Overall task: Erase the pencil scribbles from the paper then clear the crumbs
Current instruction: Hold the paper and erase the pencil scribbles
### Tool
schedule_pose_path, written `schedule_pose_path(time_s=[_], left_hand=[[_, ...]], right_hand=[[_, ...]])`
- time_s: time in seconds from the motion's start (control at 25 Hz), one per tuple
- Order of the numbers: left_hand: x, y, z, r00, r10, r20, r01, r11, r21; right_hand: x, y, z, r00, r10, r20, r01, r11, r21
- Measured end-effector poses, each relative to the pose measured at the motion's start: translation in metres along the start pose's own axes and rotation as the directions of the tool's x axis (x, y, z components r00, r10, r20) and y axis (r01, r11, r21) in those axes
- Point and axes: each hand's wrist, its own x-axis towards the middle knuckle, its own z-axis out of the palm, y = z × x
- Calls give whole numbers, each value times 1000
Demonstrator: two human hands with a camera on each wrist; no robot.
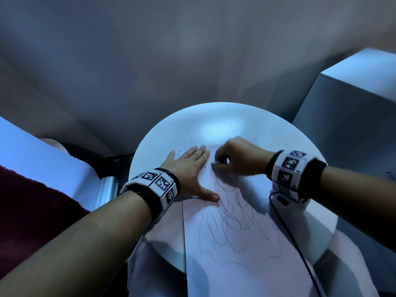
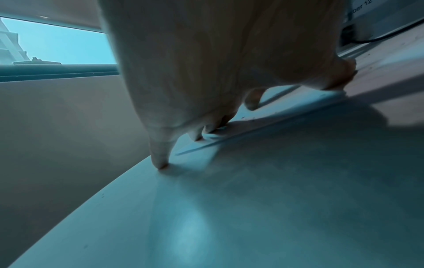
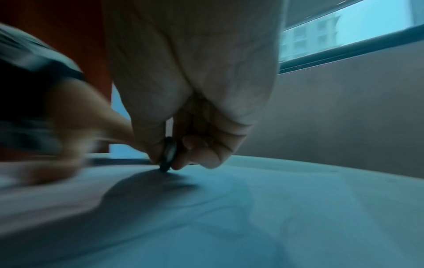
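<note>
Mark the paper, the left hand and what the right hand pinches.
paper [image 1: 235, 243], head view, scribbled middle of the sheet
left hand [image 1: 188, 168], head view, back of the hand
small disc [image 3: 169, 154], right wrist view, its pale middle
</note>
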Motion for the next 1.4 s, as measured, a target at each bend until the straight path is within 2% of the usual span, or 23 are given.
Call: schedule_pose_path(time_s=[0.08, 0.12, 0.16, 0.24, 0.32, 0.52, 0.6, 0.64, 0.72, 0.76, 0.8, 0.84, 0.92, 0.96, 1.0, 1.08, 1.12, 1.2, 1.28, 1.32, 1.4], left_hand=[[-2, 0, -1, 1000, 3, 5, -3, 1000, 8], [-4, -1, -1, 1000, -2, 6, 1, 1000, 20], [-6, -1, -1, 1000, -7, 1, 7, 999, 42], [-10, -1, -3, 1000, -8, -24, 11, 994, 110], [-10, 2, -8, 999, 12, -45, -6, 993, 121], [-2, 6, -6, 998, 50, -33, -49, 998, 33], [0, 5, -2, 999, 49, -20, -48, 998, 36], [0, 4, -1, 999, 51, -16, -50, 998, 38], [0, 3, -1, 998, 58, -17, -58, 998, 24], [0, 2, 0, 998, 60, -26, -59, 998, 13], [0, 1, 2, 998, 58, -39, -58, 998, 4], [-1, 1, 4, 997, 52, -53, -53, 999, -3], [-1, -1, 7, 997, 31, -77, -33, 999, -26], [0, -2, 8, 996, 28, -90, -32, 999, -39], [1, -4, 9, 994, 29, -105, -34, 998, -48], [4, -6, 11, 992, 30, -119, -39, 997, -73], [5, -7, 11, 992, 31, -122, -41, 996, -84], [4, -7, 11, 991, 27, -132, -40, 995, -97], [6, -8, 10, 990, 18, -138, -33, 994, -106], [6, -8, 9, 990, 17, -140, -32, 993, -111], [8, -9, 9, 990, 18, -136, -35, 992, -120]], right_hand=[[-16, -11, 5, 989, -68, 134, 63, 997, 39], [-15, -7, 2, 991, -62, 117, 55, 997, 63], [-10, 1, -1, 999, -25, 47, 20, 995, 101], [0, 19, -4, 992, 111, -60, -91, 960, 265], [5, 29, -2, 976, 207, -72, -170, 923, 345], [9, 22, 1, 988, 124, -88, -110, 982, 153], [3, 11, 5, 995, 26, -98, -22, 999, 41], [-3, 1, 8, 997, -46, -68, 46, 999, -3], [-17, -20, 13, 982, -174, 75, 176, 984, -18], [-18, -24, 12, 972, -194, 129, 197, 980, -5], [-12, -23, 9, 980, -166, 113, 166, 986, 8], [-2, -14, 5, 997, -72, 39, 71, 997, 33], [16, 3, -2, 990, 88, -106, -81, 994, 71], [18, 4, 0, 989, 71, -126, -66, 997, 47], [17, -2, 4, 996, 6, -95, -5, 1000, 15], [6, -22, 16, 979, -201, 16, 201, 980, 4], [3, -25, 18, 968, -246, 52, 244, 969, 41], [12, -17, 4, 989, -146, 22, 145, 988, 46], [19, -7, -1, 993, -112, -30, 110, 992, -68], [17, -9, 0, 989, -145, -26, 140, 981, -135], [8, -25, 7, 955, -292, 56, 297, 930, -217]])
